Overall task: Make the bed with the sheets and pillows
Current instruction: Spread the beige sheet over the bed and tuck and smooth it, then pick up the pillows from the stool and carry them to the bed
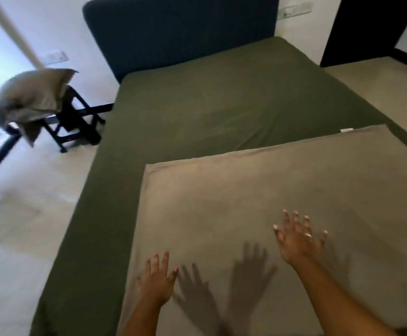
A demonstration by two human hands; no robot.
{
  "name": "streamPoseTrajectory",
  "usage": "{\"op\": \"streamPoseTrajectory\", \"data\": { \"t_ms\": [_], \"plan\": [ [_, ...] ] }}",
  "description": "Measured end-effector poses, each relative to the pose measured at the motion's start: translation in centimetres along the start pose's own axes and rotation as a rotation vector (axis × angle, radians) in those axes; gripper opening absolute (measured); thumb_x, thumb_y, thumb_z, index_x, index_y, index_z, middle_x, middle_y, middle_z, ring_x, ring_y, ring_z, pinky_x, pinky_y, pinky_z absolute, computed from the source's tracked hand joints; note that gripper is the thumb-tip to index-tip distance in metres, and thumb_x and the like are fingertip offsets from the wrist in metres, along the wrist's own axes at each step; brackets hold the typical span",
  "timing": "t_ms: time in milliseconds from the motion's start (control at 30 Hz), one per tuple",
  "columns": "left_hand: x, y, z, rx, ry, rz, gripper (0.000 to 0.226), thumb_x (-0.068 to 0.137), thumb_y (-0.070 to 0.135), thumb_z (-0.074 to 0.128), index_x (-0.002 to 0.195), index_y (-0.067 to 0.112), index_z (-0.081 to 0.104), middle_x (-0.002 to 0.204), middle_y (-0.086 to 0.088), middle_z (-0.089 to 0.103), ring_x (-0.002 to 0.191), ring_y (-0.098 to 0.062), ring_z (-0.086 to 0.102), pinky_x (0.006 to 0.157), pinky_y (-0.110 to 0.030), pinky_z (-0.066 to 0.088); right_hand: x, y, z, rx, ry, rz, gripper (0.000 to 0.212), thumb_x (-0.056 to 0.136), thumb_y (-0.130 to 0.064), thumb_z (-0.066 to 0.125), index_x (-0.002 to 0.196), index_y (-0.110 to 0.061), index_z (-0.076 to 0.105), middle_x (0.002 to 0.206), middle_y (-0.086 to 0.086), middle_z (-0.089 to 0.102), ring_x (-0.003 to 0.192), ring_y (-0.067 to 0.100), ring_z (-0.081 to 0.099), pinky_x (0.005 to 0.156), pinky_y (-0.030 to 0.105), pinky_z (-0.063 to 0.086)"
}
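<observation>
While both hands are out over the bed, layout is: green fitted sheet point(209, 100) covers the whole mattress, dark headboard point(180, 32) at the far end. Beige top sheet point(258, 190) lies flat on the near right part of the mattress, white tag at its far corner. Pillows point(31, 95), blurred, piled on a black chair point(76, 122) on the floor left of the bed. Right hand point(297, 241) and left hand point(155, 280) over the beige sheet, fingers straight and spread wide, holding nothing; shadows fall on the fabric beside them.
</observation>
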State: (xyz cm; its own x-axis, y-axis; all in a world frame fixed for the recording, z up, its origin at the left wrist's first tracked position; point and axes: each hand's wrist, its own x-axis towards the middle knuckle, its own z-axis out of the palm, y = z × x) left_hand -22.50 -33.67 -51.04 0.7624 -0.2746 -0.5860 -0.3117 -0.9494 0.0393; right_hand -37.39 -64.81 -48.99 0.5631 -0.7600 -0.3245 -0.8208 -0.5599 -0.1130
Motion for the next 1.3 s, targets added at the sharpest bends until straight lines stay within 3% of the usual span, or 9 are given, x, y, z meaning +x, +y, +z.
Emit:
{"op": "streamPoseTrajectory", "data": {
  "t_ms": [167, 500, 767, 933, 1300],
  "plan": [
    [-6.3, -3.1, -2.7, -0.212, 0.101, -0.059, 0.063, 0.098, 0.056, 0.019, 0.152, 0.035, -0.006, 0.161, 0.0, -0.009, 0.147, -0.025, -0.009, 0.114, -0.058, 0.009, -6.9, -10.2, -3.2, -0.009, 0.01, -0.292, 0.059, 0.097, -0.058, 0.018, 0.151, -0.04, 0.0, 0.161, -0.011, -0.002, 0.148, 0.017, -0.005, 0.112, 0.06, -0.004],
    [-15.6, -3.3, -9.4, -0.35, 0.448, -0.111, 0.063, 0.099, 0.055, 0.024, 0.152, 0.037, -0.005, 0.16, 0.001, -0.013, 0.146, -0.023, -0.019, 0.114, -0.057, -0.001, -14.9, -16.4, -9.6, -0.129, 0.106, -0.63, 0.058, 0.099, -0.056, 0.016, 0.152, -0.037, 0.0, 0.161, -0.007, -0.002, 0.148, 0.021, -0.006, 0.111, 0.061, -0.004],
    [-20.2, -7.1, -14.3, -0.377, 0.583, -0.138, 0.063, 0.099, 0.054, 0.027, 0.151, 0.039, -0.005, 0.16, 0.0, -0.016, 0.145, -0.023, -0.021, 0.114, -0.056, -0.006, -20.4, -23.0, -13.0, -0.084, 0.145, -0.787, 0.059, 0.099, -0.056, 0.018, 0.152, -0.037, 0.001, 0.161, -0.005, -0.003, 0.148, 0.022, -0.01, 0.114, 0.055, -0.005],
    [-20.4, -15.6, -15.5, -0.381, 0.62, -0.183, 0.064, 0.098, 0.055, 0.028, 0.151, 0.039, -0.006, 0.159, 0.001, -0.018, 0.144, -0.023, -0.023, 0.114, -0.056, -0.006, -24.6, -30.7, -12.0, -0.099, 0.122, -0.827, 0.058, 0.099, -0.056, 0.018, 0.151, -0.038, 0.0, 0.161, -0.006, -0.005, 0.148, 0.023, -0.011, 0.112, 0.06, -0.004],
    [-25.1, -44.2, -20.1, -0.3, 0.703, -0.33, 0.065, 0.099, 0.054, 0.03, 0.151, 0.039, -0.005, 0.16, 0.001, -0.017, 0.145, -0.023, -0.021, 0.114, -0.057, -0.004, -42.1, -55.9, -5.7, -0.045, 0.015, -0.984, 0.06, 0.098, -0.058, 0.016, 0.15, -0.039, -0.008, 0.161, -0.006, -0.009, 0.147, 0.024, -0.016, 0.11, 0.062, -0.011]
  ]
}}
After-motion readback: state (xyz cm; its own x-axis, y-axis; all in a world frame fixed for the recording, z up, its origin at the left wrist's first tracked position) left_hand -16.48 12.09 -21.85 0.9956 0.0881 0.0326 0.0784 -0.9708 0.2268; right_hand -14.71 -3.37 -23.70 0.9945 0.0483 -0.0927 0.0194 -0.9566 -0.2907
